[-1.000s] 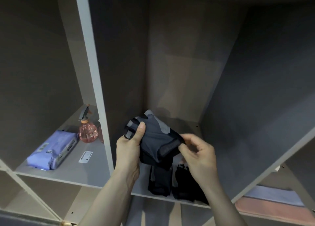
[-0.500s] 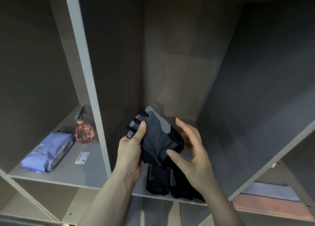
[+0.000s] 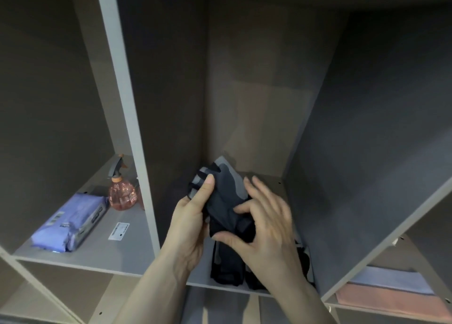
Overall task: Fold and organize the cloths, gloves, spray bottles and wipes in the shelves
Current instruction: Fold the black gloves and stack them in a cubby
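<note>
A dark grey and black glove (image 3: 223,196) is held up inside the middle shelf compartment. My left hand (image 3: 193,216) grips its finger end, thumb pressed on top. My right hand (image 3: 264,223) closes on its lower cuff end from the right, partly covering it. Below them, more black gloves (image 3: 227,267) lie on the middle shelf board (image 3: 199,274) near its front edge, partly hidden by my right wrist. In the left compartment stand a pink spray bottle (image 3: 121,191) and a purple pack of wipes (image 3: 71,222).
A white label (image 3: 119,230) lies on the left shelf board. A vertical divider (image 3: 127,108) separates the left and middle compartments. Folded pink and pale blue cloths (image 3: 391,292) sit in the lower right compartment. Compartments below look dim.
My right hand has moved in from the right and closed on the glove's lower end, after being open beside it. The left hand keeps its grip and the glove sits slightly higher.
</note>
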A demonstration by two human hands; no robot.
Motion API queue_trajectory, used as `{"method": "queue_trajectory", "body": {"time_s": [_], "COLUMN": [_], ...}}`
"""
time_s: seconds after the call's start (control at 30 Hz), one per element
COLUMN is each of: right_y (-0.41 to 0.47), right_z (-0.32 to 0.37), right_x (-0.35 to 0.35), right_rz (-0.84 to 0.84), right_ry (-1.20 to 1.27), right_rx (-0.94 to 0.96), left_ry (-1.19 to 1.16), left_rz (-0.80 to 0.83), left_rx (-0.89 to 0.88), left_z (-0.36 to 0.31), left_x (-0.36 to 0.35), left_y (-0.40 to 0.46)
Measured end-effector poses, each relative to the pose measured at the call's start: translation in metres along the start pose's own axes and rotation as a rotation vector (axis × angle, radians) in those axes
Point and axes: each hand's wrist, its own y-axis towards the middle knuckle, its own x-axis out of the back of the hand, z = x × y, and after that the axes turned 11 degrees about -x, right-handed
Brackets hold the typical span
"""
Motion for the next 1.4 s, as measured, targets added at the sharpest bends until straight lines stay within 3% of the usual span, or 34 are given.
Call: {"method": "queue_trajectory", "body": {"time_s": [0.13, 0.27, 0.4, 0.57, 0.63, 0.87, 1.13, 1.27, 1.4], "right_y": [-0.006, -0.003, -0.005, 0.0, 0.001, 0.003, 0.002, 0.002, 0.001], "right_z": [0.0, 0.001, 0.007, 0.002, -0.002, -0.018, -0.023, -0.013, 0.009], "right_x": [-0.006, -0.014, -0.016, -0.007, -0.002, 0.008, 0.014, 0.01, 0.011], "right_rz": [0.213, 0.27, 0.328, 0.341, 0.341, 0.317, 0.448, 0.462, 0.442], "right_ry": [0.265, 0.524, 0.678, 1.368, 1.557, 1.795, 1.891, 1.885, 1.803], "right_rx": [-0.259, -0.383, -0.434, -0.881, -0.953, -0.873, -0.77, -0.785, -0.743], "left_ry": [0.28, 0.402, 0.398, 0.237, 0.199, 0.188, 0.058, 0.219, 0.33], "left_rz": [0.197, 0.364, 0.309, 0.098, 0.065, 0.116, 0.155, 0.117, 0.201], "left_rx": [-0.027, -0.072, -0.132, -0.194, -0.2, -0.231, -0.183, -0.1, -0.061], "left_z": [-0.004, -0.002, 0.001, 0.003, 0.0, -0.01, -0.024, -0.013, -0.002], "left_x": [0.003, 0.001, 0.001, 0.013, 0.02, 0.037, 0.035, 0.027, 0.015], "left_y": [-0.002, -0.008, -0.007, 0.001, 0.005, 0.016, 0.016, 0.01, 0.002]}}
